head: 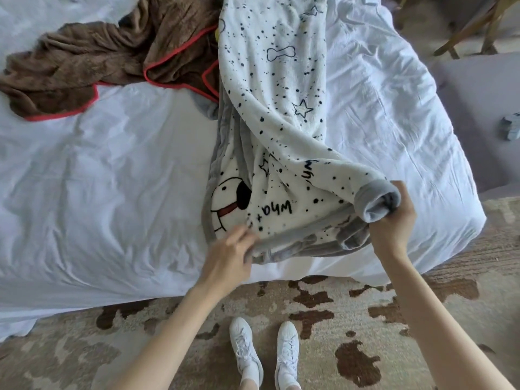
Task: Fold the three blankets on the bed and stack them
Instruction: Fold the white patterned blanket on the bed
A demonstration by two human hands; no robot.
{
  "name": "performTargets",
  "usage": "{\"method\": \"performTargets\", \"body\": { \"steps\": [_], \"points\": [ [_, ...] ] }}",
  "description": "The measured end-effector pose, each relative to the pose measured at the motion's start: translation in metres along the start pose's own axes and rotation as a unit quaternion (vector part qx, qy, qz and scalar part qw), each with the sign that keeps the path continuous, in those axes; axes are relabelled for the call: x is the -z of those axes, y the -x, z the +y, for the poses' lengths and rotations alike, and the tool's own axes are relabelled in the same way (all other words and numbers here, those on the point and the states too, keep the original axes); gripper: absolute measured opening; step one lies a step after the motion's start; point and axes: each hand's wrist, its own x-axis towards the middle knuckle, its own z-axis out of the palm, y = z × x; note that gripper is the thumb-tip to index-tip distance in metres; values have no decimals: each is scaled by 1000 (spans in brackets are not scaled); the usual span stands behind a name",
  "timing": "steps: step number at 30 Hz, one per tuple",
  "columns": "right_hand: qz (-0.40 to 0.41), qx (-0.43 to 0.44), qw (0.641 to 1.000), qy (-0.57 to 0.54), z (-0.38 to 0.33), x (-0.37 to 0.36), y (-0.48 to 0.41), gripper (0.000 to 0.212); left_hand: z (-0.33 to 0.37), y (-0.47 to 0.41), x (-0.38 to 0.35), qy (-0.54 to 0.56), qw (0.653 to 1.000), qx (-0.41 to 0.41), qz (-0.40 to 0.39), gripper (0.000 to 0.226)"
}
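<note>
A white fleece blanket (281,116) with black dots, stars, a cartoon dog and a grey border lies lengthwise down the middle of the bed (98,192). My right hand (394,220) grips a bunched grey corner of it, lifted a little near the bed's front edge. My left hand (230,257) pinches the grey front hem of the same blanket lower left. A crumpled brown blanket (92,54) with red trim lies at the back left, partly under the white one. I see no third blanket.
White rumpled sheets cover the bed. A grey upholstered seat (478,108) with a small object on it stands to the right, wooden chair legs (472,29) behind it. A patterned beige and brown carpet (337,319) lies underfoot, with my white shoes on it.
</note>
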Motion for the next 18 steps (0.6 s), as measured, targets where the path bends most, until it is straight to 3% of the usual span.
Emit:
{"method": "performTargets", "body": {
  "steps": [2, 4, 5, 7, 9, 10, 13, 16, 18],
  "points": [
    [-31, 18, 999, 33, 5, 5, -1, 21, -4, 17, -26, 23, 984, 38, -173, 25],
    [-52, 47, 995, 67, 10, 11, -2, 26, -8, 20, -44, 86, 958, 97, -255, 29],
    [-59, 56, 994, 77, 12, 14, -2, 28, -5, 18, -48, 166, 943, 157, -243, 27],
    [-65, 61, 992, 90, 16, 17, -2, 29, 0, 10, -57, 301, 902, 291, -105, 17],
    [-69, 62, 990, 104, 18, 19, -2, 26, 5, -4, -67, 331, 864, 380, 28, 19],
    [-68, 62, 990, 111, 18, 19, -2, 26, 9, -12, -71, 361, 832, 419, 47, 26],
    [-58, 65, 988, 126, 17, 20, -1, 32, 18, -38, -85, 451, 723, 524, 7, 36],
    [-58, 59, 989, 121, 17, 19, 1, 31, 23, -54, -96, 503, 640, 581, -19, 23],
    [-62, 44, 990, 115, 17, 19, 2, 31, 24, -57, -96, 495, 602, 625, -40, 25]
  ]
}}
